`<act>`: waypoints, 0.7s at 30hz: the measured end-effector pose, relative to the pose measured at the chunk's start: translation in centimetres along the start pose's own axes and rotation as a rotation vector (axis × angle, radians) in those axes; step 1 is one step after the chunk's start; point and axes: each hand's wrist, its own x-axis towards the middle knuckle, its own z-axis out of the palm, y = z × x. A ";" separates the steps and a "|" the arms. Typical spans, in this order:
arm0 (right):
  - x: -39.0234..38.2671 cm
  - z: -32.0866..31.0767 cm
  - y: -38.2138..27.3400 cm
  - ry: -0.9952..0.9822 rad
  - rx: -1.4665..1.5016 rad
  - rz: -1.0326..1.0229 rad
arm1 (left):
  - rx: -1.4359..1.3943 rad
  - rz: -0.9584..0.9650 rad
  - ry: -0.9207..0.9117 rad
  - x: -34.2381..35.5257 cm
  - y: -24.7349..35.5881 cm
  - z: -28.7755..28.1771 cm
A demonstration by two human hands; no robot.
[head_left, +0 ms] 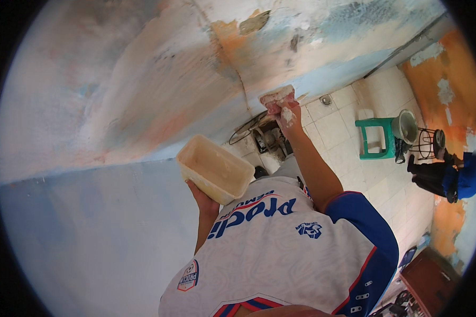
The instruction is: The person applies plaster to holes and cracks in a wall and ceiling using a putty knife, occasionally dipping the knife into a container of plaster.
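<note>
Our left hand (201, 197) grips the pale tub (202, 181) by its side, probably for easy reach; our right hand (289, 112) clutches a caked pad (276, 95) near the patchy wall (158, 95).

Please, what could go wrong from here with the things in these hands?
The cream rectangular plastic tub could tip, since only the left hand appears to hold it. Whitish smeared residue on the right hand might loosen its grip on the pale rough-edged block, or drop onto the pale tiled floor.
</note>
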 end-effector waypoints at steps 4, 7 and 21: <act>1.1 2.1 1.2 0.018 -0.068 -0.054 | 0.002 0.055 -0.023 -0.3 0.2 -2.5; 0.9 3.0 2.4 0.089 -0.167 -0.033 | -0.057 0.079 0.006 -0.6 0.9 -5.0; 5.9 2.5 5.8 -0.071 -0.049 -0.022 | -0.127 0.060 0.072 -1.0 2.5 -8.7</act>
